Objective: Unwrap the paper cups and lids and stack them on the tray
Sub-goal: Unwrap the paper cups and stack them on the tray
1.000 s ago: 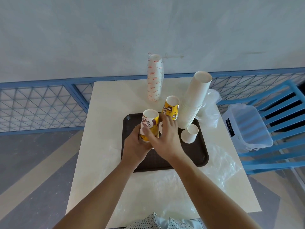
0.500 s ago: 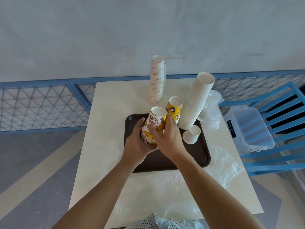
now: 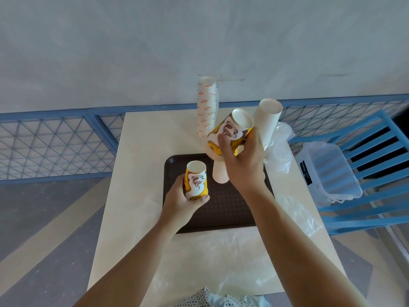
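Hands (image 3: 181, 202) (image 3: 243, 165) grip yellow cups (image 3: 195, 181) (image 3: 232, 131) — sleeve (image 3: 207, 107) lettering illegible.

The single yellow printed paper cup (image 3: 195, 182) over the tray's left edge has a smooth, faintly glossy wall and a matt white inside; the tilted stack of yellow printed paper cups (image 3: 230, 135) looks the same. The dark brown rectangular plastic tray (image 3: 221, 213) is matt and finely grained. Clear crinkled plastic film (image 3: 221, 251) shines along the near edge of the cream table (image 3: 141, 156), whose top is smooth and satin. The tall plain white paper cup stack (image 3: 269, 116) is matt.
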`<state>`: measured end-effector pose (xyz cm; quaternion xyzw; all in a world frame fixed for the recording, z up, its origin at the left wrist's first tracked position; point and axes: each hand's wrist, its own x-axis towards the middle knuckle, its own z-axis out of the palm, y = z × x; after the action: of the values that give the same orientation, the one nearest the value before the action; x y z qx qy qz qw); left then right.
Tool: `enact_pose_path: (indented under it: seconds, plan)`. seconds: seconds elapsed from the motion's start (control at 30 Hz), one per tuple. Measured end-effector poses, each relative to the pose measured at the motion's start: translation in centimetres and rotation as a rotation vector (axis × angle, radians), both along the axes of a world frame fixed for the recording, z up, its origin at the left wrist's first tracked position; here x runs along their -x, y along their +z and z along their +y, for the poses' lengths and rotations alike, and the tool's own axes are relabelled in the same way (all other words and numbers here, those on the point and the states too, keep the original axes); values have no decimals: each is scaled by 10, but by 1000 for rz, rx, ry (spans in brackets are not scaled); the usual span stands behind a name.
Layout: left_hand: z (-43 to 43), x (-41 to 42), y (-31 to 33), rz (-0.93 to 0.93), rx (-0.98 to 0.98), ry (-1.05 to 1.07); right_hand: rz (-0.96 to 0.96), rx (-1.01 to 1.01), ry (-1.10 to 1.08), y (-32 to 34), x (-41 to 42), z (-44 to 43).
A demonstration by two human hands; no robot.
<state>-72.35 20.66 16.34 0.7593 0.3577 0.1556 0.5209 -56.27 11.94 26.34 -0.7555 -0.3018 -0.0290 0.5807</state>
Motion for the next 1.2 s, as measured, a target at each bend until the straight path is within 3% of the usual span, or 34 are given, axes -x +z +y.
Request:
enact_pose_path:
  seconds: [0.17, 0.43, 0.7, 0.83, 1.0, 1.2]
  plan:
    - [1, -2, 6, -13, -10, 49, -85, 103, -96, -5, -38, 9]
    - [1, -27, 35, -112, -19, 113, 65, 381, -61, -66, -52, 6]
    - [16, -60, 82, -291, -103, 63, 45, 430, -48, -68, -38, -4]
    - [15, -95, 105, -367, -116, 36, 6, 345, -20, -65, -35, -40]
    - [10, -139, 110, -289, -140, 18, -113, 336, 99, -63, -51, -78]
    - [-4, -156, 68, -122, -123, 6, -106, 372, 188, -58, -80, -102]
